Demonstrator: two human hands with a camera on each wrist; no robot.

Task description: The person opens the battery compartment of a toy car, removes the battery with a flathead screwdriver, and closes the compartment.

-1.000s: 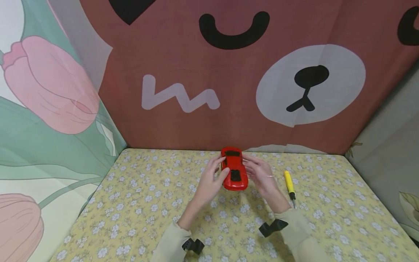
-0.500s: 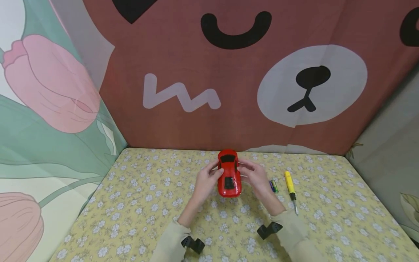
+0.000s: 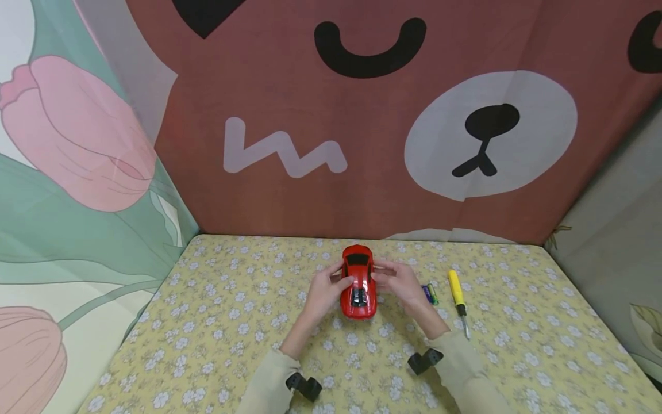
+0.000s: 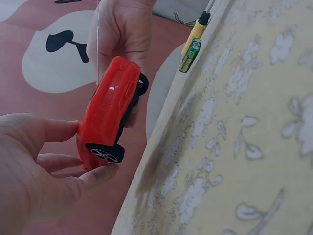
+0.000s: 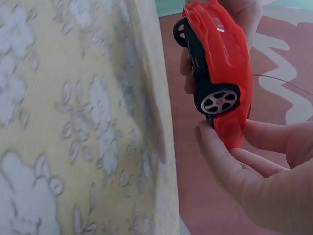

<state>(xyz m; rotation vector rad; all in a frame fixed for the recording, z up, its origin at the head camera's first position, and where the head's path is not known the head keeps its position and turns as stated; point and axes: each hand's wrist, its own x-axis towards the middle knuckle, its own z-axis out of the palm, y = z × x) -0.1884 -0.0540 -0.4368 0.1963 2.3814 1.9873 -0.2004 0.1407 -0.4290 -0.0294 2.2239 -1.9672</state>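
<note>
A red toy car [image 3: 358, 282] with dark windows is held above the table, its roof facing the head camera. My left hand [image 3: 322, 290] grips its left side, thumb on top. From the other side my right hand [image 3: 405, 284] pinches it, the thumb near the window. Black wheels with silvery spokes, such as this wheel [image 5: 220, 101], and a black underside show in the wrist views. In the left wrist view, the fingers of my left hand [image 4: 54, 171] close on the car's body near one wheel. Some right-hand fingers are hidden behind the car.
Just right of my right hand lie small batteries, among them a green battery [image 3: 433, 294]. A screwdriver [image 3: 457, 293] with a yellow handle lies farther right. The floral tablecloth [image 3: 233, 322] meets a reddish-brown bear-print curtain [image 3: 284, 201] at the back.
Both hands have brought the car slightly left and nearer to me, and it has straightened from its tilt. The batteries, hidden behind my right hand a second ago, are now visible.
</note>
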